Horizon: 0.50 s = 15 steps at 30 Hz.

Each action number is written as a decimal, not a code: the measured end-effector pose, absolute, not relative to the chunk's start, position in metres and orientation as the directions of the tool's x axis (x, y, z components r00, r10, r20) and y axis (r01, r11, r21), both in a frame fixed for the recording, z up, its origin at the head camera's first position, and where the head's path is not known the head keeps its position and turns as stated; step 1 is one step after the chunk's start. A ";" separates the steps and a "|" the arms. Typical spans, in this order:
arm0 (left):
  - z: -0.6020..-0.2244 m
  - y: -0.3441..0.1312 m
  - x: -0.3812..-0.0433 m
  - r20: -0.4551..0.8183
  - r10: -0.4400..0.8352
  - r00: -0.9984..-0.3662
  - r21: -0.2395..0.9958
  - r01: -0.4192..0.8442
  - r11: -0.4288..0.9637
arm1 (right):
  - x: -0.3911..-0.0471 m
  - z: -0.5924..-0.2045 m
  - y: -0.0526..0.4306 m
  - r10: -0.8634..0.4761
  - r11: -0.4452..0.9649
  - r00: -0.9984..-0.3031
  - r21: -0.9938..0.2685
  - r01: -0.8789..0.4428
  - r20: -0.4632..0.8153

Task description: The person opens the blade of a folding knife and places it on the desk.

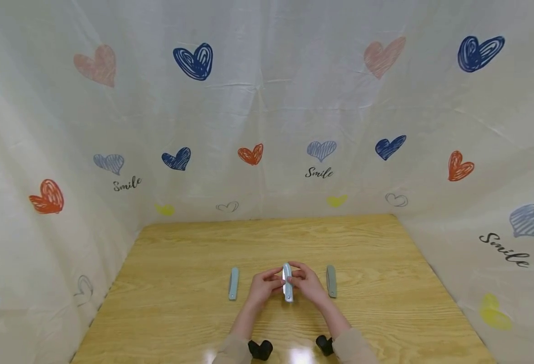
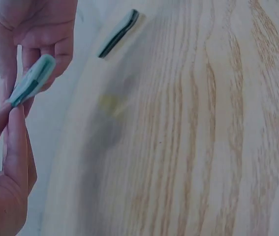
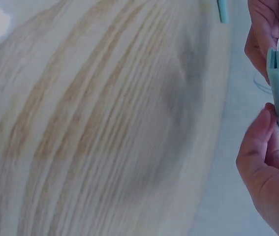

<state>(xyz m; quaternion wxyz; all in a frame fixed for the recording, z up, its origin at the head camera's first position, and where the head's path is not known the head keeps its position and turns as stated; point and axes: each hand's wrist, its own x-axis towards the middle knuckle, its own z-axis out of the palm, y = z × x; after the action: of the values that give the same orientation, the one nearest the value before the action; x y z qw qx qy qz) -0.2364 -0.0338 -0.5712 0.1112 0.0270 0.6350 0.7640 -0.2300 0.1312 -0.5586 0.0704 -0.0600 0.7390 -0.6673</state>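
A pale blue folding knife is held up over the table between both hands, its handle roughly upright in the head view. A bright silver strip, likely the blade, shows along its left side. My left hand pinches it from the left with thumb and fingertips. From the other side, the thumb and fingers of my right hand grip the handle. The right wrist view shows a slot in the end of the handle. Fingers partly cover the knife in the left wrist view.
On the wooden table, a light blue folding knife lies left of the hands and a grey-green one lies right. A white curtain printed with hearts encloses the table's back and sides. Black wrist mounts sit at both forearms.
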 end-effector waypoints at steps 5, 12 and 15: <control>-0.564 -0.039 -0.234 -0.076 0.271 -0.960 0.975 -0.129 -0.184 | -0.229 -0.553 0.133 -0.218 0.058 -0.974 -0.997 0.056 -0.067; -0.565 -0.042 -0.234 -0.052 0.303 -0.952 0.975 -0.115 -0.192 | -0.228 -0.549 0.135 -0.252 0.032 -0.964 -0.997 0.074 -0.080; -0.565 -0.042 -0.234 -0.050 0.303 -0.952 0.975 -0.112 -0.191 | -0.228 -0.548 0.134 -0.244 0.037 -0.966 -0.996 0.080 -0.086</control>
<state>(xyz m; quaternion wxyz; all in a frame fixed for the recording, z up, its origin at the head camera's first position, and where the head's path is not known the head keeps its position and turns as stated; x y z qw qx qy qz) -0.2344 -0.0421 -0.5655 0.1352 0.0771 0.6213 0.7680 -0.2281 0.1337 -0.5484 0.1171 -0.0579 0.7104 -0.6915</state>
